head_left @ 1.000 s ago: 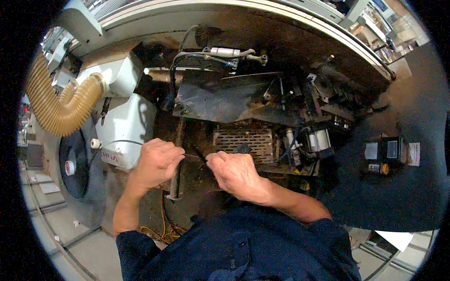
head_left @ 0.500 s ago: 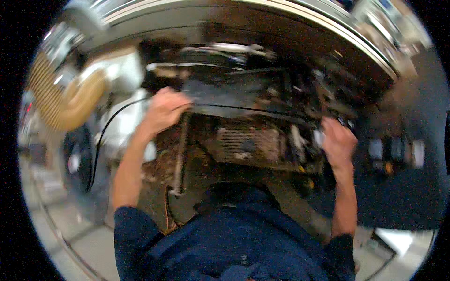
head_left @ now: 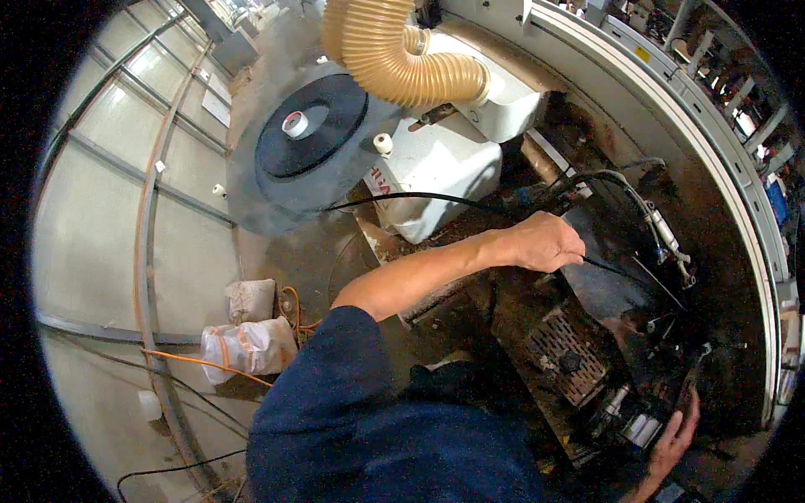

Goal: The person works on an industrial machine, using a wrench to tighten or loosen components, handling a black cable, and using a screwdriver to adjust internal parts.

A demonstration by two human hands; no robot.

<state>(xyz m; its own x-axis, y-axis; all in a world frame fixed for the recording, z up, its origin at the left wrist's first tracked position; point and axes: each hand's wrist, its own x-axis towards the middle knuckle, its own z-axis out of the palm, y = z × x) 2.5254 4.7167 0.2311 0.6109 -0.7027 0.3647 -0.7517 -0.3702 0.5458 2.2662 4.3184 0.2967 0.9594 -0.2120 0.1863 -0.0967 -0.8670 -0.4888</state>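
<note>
A thin black strip (head_left: 419, 196) runs from beside a large black coil (head_left: 340, 113), over a white machine housing (head_left: 440, 172), toward my left hand. My left hand (head_left: 545, 243) is closed on this strip above the dark machine bed. Past my fingers the strip continues right, where it is lost among dark parts. My right hand (head_left: 673, 438) is low at the right, beside shiny metal cylinders (head_left: 642, 429). Its fingers curl along a dark narrow thing that I cannot make out. A slotted metal plate (head_left: 570, 356) lies between my hands.
A ribbed tan hose (head_left: 436, 77) bends down to the white housing. Hoses and metal fittings (head_left: 658, 226) run along the far side of the bed, before a long pale machine edge (head_left: 713, 126). White sacks (head_left: 251, 345) and an orange cord (head_left: 205, 362) lie on the floor at left.
The view has swung left, bringing the coil and floor into sight. My left hand keeps hold of the strip. My right hand has moved lower, to the metal cylinders.
</note>
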